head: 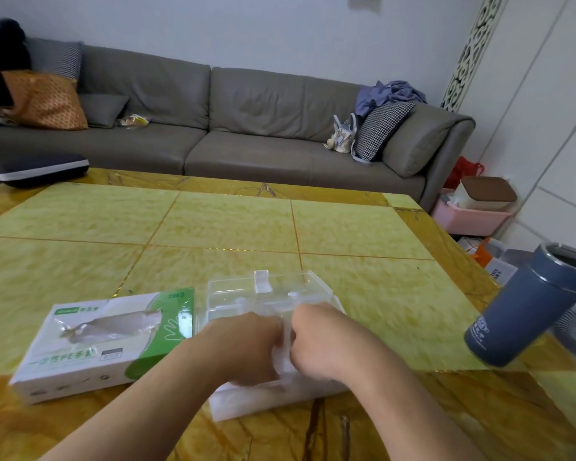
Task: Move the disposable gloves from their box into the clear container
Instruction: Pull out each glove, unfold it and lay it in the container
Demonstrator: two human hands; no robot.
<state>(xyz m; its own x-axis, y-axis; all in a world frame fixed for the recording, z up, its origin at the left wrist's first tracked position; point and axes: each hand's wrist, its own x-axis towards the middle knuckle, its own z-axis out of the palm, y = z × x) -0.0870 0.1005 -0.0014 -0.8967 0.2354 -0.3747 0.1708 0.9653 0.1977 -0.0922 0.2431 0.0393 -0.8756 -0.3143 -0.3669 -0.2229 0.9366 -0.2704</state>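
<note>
Okay, table [346, 227] first: yellow-green marbled top filling the middle of the frame, grey sofa [246, 128] across the top. Blue tumbler [526, 311] at right edge, mouth uncovered.

Glove box [113, 341], lower left of frame, lying flat, green and white, a wisp of film poking from its slot. Just right of it, touching or nearly so, the clear container [266, 294], lower centre, lid raised at the back.

Gloves [285, 354]: thin PE film, I'd judge near weightless, limp, slippery, clingy, tears easily. A bunch is pinched between my two hands over the container's front. Best taken as a wad from the middle, not by a single edge.

Left hand [246, 347]: fingers curled, clamped on the film bunch. Right hand [316, 341]: fisted likewise, gripping the same bunch, knuckles nearly touching the left. Whitish mass low in the container looks like more gloves; can't tell for sure.
</note>
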